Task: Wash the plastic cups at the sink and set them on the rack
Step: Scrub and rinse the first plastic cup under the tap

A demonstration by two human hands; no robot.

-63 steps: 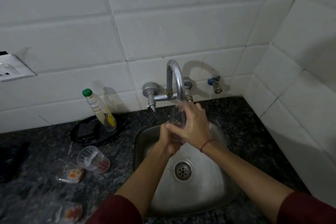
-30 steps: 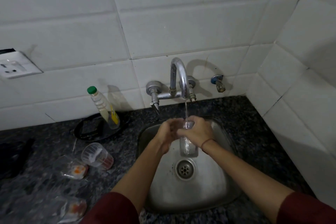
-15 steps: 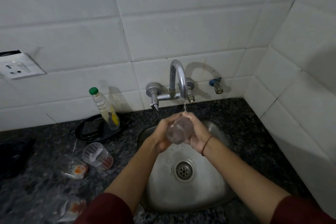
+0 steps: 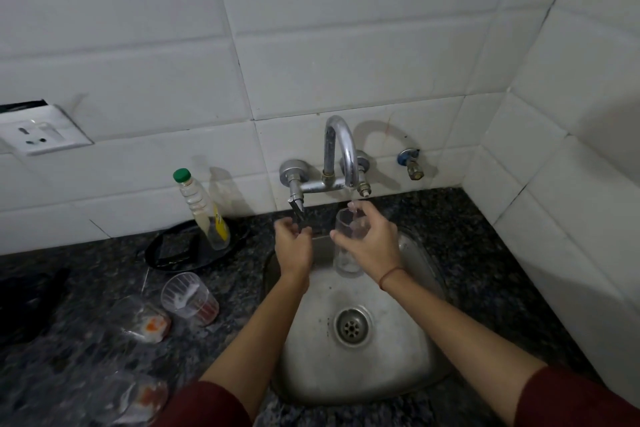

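Observation:
My right hand (image 4: 372, 246) holds a clear plastic cup (image 4: 346, 262) upright over the steel sink (image 4: 311, 357), right under the running tap spout (image 4: 343, 149). My left hand (image 4: 294, 246) is at the tap's left lever handle (image 4: 296, 206), fingers curled by it; whether it grips it I cannot tell. Three more clear cups lie on their sides on the dark counter to the left: one (image 4: 188, 298) nearest the sink, one (image 4: 143, 322) beside it, one (image 4: 138, 399) near the front edge.
A green-capped bottle (image 4: 204, 211) stands on a black round tray (image 4: 180, 253) by the wall. A wall socket (image 4: 38, 133) sits at the left, a small valve (image 4: 410, 163) right of the tap. A dark object (image 4: 27, 302) lies at the far left. Tiled wall closes the right side.
The cup was tipped on its side between both hands; now it stands upright in my right hand alone. My left hand has let go and moved left to the tap handle.

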